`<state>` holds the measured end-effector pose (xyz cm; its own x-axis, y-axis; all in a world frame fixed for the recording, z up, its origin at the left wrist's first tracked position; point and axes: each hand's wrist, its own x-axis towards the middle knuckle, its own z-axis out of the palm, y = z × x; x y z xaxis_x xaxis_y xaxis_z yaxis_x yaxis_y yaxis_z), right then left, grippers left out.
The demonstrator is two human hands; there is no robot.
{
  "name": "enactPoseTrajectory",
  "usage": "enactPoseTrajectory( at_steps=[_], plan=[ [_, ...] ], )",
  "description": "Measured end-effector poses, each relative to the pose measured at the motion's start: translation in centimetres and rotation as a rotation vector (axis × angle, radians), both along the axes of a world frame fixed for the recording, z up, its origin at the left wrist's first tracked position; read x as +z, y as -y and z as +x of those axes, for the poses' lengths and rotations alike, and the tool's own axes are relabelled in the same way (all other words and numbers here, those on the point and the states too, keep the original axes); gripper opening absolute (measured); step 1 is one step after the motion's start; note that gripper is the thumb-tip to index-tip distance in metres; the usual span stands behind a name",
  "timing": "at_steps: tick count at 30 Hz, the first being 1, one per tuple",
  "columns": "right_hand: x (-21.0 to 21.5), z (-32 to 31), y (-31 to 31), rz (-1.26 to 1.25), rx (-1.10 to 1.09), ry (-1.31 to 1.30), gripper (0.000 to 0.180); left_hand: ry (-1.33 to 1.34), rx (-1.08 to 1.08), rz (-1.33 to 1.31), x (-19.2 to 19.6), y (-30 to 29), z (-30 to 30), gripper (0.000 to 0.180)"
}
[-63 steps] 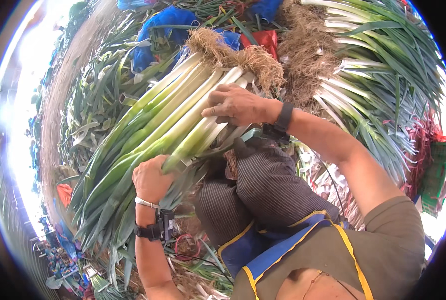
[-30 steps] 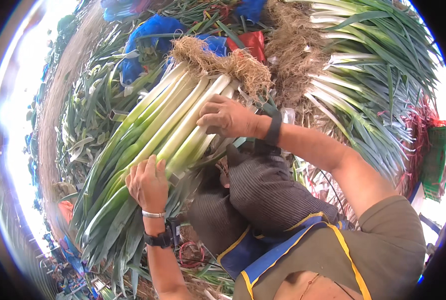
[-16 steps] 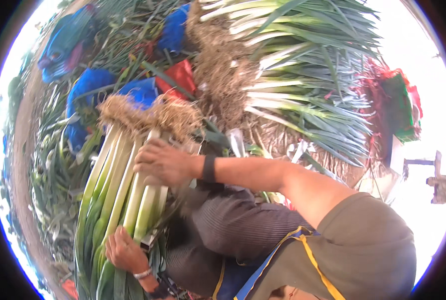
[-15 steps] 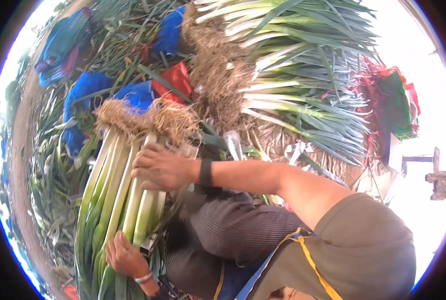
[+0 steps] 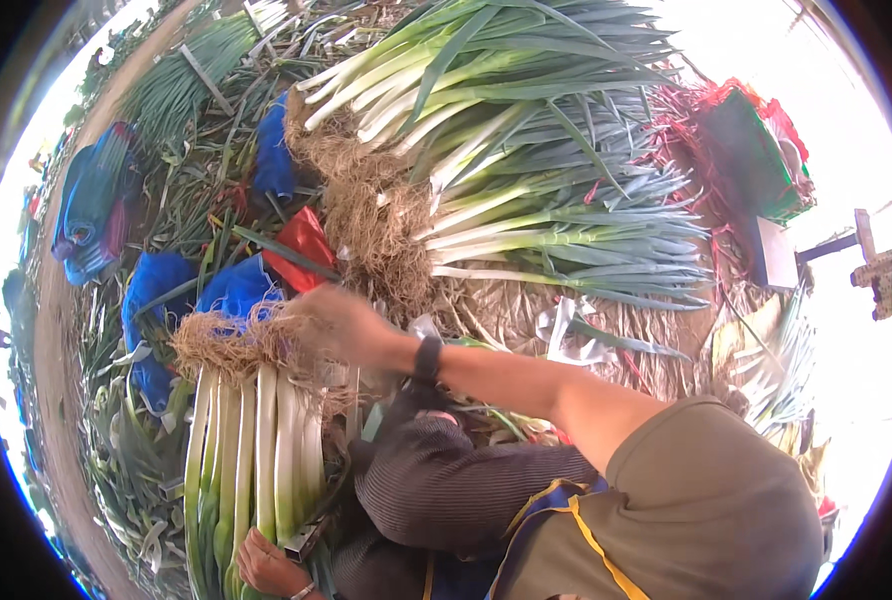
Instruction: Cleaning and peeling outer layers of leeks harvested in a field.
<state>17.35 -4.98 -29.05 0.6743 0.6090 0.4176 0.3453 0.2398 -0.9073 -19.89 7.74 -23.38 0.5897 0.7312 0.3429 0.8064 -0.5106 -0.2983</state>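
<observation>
Head view: right hand (image 5: 341,325) grips root end of leek bundle (image 5: 256,440); left hand (image 5: 266,562) holds its near end underneath. Leek pile (image 5: 526,180) far right.

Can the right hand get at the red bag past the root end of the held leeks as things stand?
Probably yes. The right hand rests on the leek bundle at its roots; the red bag lies just beyond, with only loose leaves between.

Open-air farm sorting spot: piled leeks (image 5: 526,150), leaf-strewn ground (image 5: 136,470)
</observation>
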Motion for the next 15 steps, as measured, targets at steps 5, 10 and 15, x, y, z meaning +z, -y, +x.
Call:
enactPoseTrajectory(
  at_steps=[5, 10, 15],
  plan=[
    [-17.2, 15.7, 8.3, -0.142, -0.757, -0.802, 0.013, -0.012, -0.148, 0.072, 0.0, 0.4, 2.4, 0.03],
    [-23.6, 22.0, 11.9, -0.136, -0.824, -1.13, 0.028, -0.083, -0.048, 0.069, -0.2, 0.5, 1.3, 0.028],
    [-23.9, 22.7, 13.3, 0.298, -0.371, -1.488, 0.05, -0.093, -0.108, 0.13, 0.5, 0.9, 2.5, 0.024]
  ],
)
